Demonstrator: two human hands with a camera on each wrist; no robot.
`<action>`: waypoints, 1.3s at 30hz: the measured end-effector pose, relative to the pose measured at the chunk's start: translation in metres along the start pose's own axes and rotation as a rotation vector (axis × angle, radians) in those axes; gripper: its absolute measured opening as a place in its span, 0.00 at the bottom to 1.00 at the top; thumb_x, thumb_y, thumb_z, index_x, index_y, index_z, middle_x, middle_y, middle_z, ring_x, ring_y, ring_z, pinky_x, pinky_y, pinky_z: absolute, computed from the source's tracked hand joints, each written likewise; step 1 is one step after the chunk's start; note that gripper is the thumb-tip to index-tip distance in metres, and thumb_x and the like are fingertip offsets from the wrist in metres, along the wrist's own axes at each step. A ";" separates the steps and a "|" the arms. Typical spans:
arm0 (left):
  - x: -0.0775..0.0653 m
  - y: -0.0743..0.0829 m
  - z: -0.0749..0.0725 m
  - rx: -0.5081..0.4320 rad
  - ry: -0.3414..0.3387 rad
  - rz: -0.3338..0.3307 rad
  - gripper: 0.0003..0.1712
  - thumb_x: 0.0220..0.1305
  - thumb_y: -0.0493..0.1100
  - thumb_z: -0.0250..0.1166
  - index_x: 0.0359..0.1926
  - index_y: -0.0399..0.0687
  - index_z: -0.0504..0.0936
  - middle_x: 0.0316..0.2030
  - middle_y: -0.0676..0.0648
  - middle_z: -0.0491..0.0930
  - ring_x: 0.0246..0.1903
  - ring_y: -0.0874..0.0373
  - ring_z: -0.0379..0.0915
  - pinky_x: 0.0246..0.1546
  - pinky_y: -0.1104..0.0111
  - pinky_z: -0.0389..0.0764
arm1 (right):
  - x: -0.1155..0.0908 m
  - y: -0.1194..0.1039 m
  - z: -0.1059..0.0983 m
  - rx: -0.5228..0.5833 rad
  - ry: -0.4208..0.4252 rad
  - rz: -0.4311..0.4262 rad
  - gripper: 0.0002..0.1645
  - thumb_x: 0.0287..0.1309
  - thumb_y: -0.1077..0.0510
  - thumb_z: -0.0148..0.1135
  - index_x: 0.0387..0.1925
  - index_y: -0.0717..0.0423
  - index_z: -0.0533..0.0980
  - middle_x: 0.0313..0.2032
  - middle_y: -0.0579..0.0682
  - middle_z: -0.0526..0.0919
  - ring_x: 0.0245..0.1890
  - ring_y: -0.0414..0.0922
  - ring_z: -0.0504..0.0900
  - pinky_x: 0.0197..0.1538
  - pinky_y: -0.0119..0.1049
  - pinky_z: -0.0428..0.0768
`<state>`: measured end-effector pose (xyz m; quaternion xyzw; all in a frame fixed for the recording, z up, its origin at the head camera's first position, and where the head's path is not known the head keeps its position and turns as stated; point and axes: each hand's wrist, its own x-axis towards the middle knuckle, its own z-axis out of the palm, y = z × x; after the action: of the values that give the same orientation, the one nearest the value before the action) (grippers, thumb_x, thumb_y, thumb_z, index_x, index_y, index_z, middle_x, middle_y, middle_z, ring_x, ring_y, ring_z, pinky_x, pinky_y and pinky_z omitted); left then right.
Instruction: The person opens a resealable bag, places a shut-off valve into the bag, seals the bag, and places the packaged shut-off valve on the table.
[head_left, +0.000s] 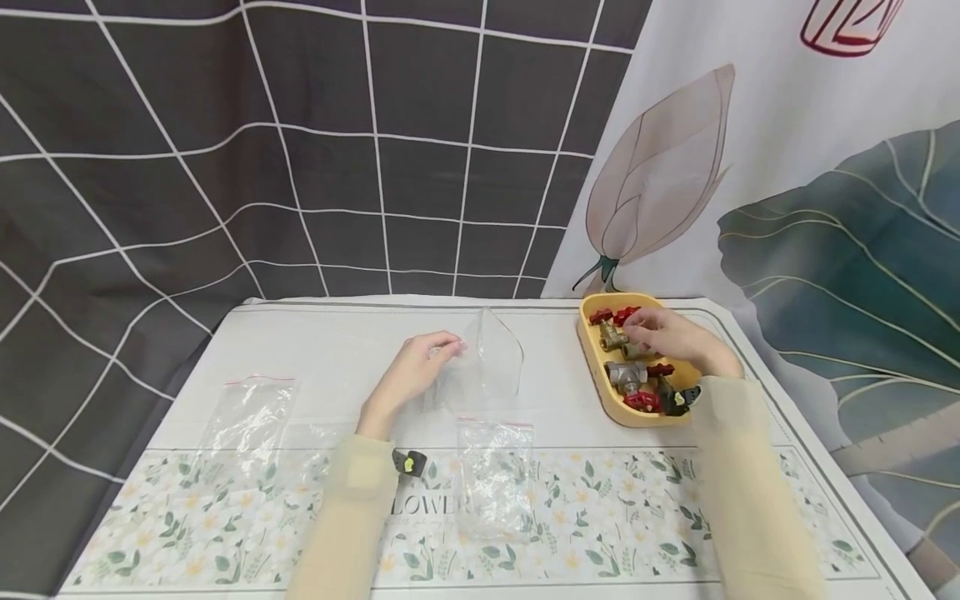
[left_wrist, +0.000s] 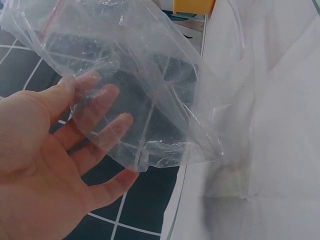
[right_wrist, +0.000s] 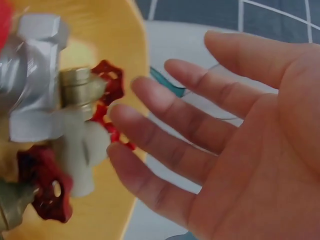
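Note:
My left hand [head_left: 411, 373] pinches a clear plastic bag [head_left: 498, 358] between thumb and index finger. In the left wrist view the bag [left_wrist: 145, 85] hangs in front of the other fingers, which are spread. On the right, my right hand [head_left: 663, 337] hovers over a yellow bin [head_left: 594, 367] with several valves in it. The right wrist view shows its fingers extended and holding nothing. Beside them lie a silver valve [right_wrist: 35, 80], a brass valve [right_wrist: 75, 87] with a red handwheel, a pale valve [right_wrist: 75, 165] and a dark red handwheel [right_wrist: 47, 187].
Two clear zip bags lie flat on the white table: one at the left [head_left: 247, 421], one in front [head_left: 495, 479]. Another clear bag [head_left: 311, 437], hard to make out, is next to the left one. Behind the table hangs a dark grid-patterned curtain [head_left: 420, 175].

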<state>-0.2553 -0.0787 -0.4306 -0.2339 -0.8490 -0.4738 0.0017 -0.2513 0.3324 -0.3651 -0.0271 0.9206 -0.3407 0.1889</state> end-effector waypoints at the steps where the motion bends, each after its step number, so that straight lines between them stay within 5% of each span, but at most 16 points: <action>1: 0.000 0.000 0.000 0.002 -0.002 -0.002 0.15 0.74 0.44 0.55 0.51 0.41 0.82 0.45 0.47 0.84 0.52 0.50 0.77 0.59 0.55 0.72 | 0.001 0.001 0.000 -0.005 -0.006 -0.004 0.27 0.73 0.48 0.51 0.62 0.64 0.66 0.54 0.65 0.73 0.51 0.60 0.73 0.58 0.58 0.72; 14: 0.002 -0.002 0.001 0.011 -0.002 -0.023 0.15 0.75 0.46 0.54 0.50 0.45 0.83 0.45 0.48 0.85 0.52 0.50 0.78 0.58 0.54 0.73 | 0.013 0.010 -0.003 -0.142 -0.032 -0.018 0.22 0.71 0.52 0.53 0.56 0.65 0.71 0.44 0.61 0.77 0.43 0.57 0.74 0.45 0.46 0.78; 23: 0.001 -0.003 0.002 0.002 -0.009 -0.026 0.15 0.74 0.46 0.54 0.51 0.44 0.83 0.45 0.47 0.84 0.52 0.49 0.78 0.58 0.53 0.73 | 0.025 0.013 0.000 -0.223 -0.130 -0.066 0.16 0.68 0.59 0.54 0.50 0.66 0.76 0.40 0.56 0.77 0.41 0.51 0.73 0.40 0.39 0.73; 39: -0.001 -0.002 0.005 0.004 -0.025 -0.033 0.16 0.75 0.47 0.54 0.51 0.45 0.83 0.46 0.48 0.84 0.51 0.50 0.78 0.57 0.54 0.74 | 0.034 0.003 0.014 -0.432 -0.303 -0.026 0.22 0.62 0.49 0.63 0.51 0.58 0.77 0.49 0.56 0.78 0.47 0.53 0.74 0.52 0.53 0.75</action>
<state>-0.2544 -0.0760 -0.4346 -0.2259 -0.8535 -0.4693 -0.0161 -0.2777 0.3203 -0.3877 -0.1291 0.9328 -0.1308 0.3100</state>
